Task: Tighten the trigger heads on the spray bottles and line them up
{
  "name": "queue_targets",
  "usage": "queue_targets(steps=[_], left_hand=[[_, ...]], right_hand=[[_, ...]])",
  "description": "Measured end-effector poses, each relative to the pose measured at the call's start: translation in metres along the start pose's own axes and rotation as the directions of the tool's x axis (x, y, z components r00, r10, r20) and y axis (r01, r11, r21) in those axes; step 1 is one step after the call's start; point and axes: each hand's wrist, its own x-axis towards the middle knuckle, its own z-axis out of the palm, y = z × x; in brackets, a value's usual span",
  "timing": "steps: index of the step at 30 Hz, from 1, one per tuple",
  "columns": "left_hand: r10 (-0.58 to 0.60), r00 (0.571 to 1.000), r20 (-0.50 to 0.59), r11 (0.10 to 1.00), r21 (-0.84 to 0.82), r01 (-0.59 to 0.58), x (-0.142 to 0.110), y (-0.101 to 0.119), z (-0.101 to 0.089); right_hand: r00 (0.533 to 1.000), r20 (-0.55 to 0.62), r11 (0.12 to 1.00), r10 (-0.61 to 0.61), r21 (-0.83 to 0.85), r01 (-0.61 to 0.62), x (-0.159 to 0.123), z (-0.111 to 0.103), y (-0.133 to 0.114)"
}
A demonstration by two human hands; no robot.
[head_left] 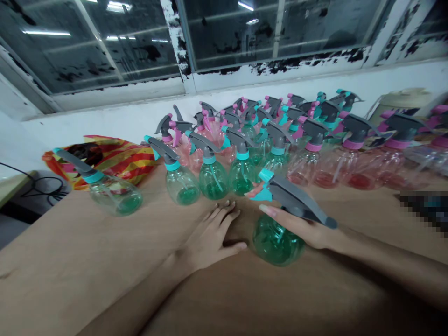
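Note:
My right hand [304,228] is closed around the neck of a green spray bottle [276,245] with a grey and turquoise trigger head. This bottle is close to me, a little right of the middle, with its nozzle pointing left. To its left, my left hand [210,238] lies on the table [87,261] with fingers spread and nothing in it. Just beyond the fingertips stand green spray bottles, the nearest being one bottle [214,179] with a turquoise collar. Another green spray bottle [115,193] stands apart at the left.
Pink-collared spray bottles [360,170] stand at the right, with more bottles crowded behind. A red and yellow plastic bag [129,161] lies at the back left. Black cables [45,182] hang beyond the table's left edge. A beige container [402,102] stands at the back right.

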Motion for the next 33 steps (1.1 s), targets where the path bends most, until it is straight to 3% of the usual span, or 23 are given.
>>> queue_targets(steps=[14, 25, 33], left_hand=[[0.001, 1.0, 0.002, 1.0, 0.003, -0.001, 0.0, 0.0, 0.0], [0.002, 1.0, -0.014, 1.0, 0.009, -0.002, 0.001, 0.003, -0.003], [0.016, 1.0, -0.004, 0.999, -0.04, -0.016, -0.002, 0.012, -0.003]], right_hand=[[0.996, 0.029, 0.995, 0.084, 0.048, -0.085, -0.002, -0.002, -0.005], [0.996, -0.06, 0.997, -0.071, 0.016, 0.072, 0.0, 0.004, 0.003], [0.993, -0.111, 0.994, -0.032, -0.107, 0.02, -0.002, 0.002, 0.0]])
